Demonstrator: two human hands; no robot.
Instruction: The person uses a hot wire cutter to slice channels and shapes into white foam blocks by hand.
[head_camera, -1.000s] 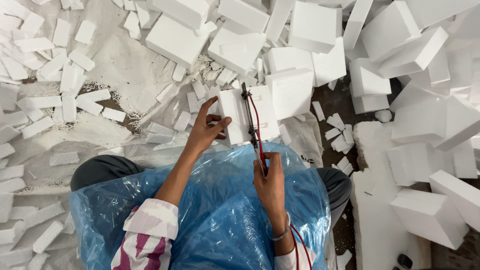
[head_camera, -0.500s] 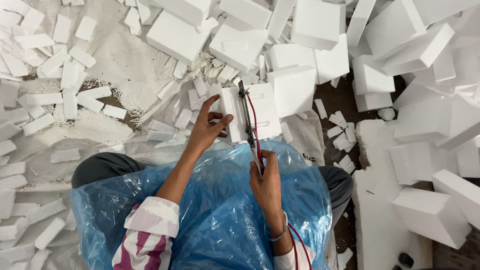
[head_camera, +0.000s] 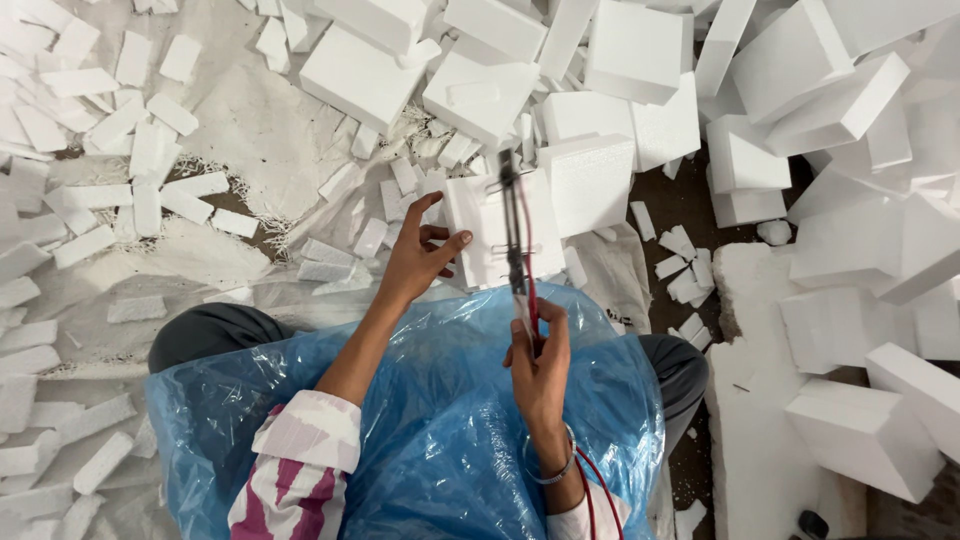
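Left hand, fingers spread open, presses the left face of a white foam block at 12 o'clock of the blue plastic sheet. Right hand grips a cutting tool, blurred, probably a wire cutter, across the block.

Blue plastic sheet over lap; small white foam strips scattered left; big foam blocks piled right.

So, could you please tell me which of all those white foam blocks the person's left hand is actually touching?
The upright white block just beyond the blue plastic sheet: the left hand rests on its left side and the right hand's cutting tool crosses it. The other blocks lie untouched.
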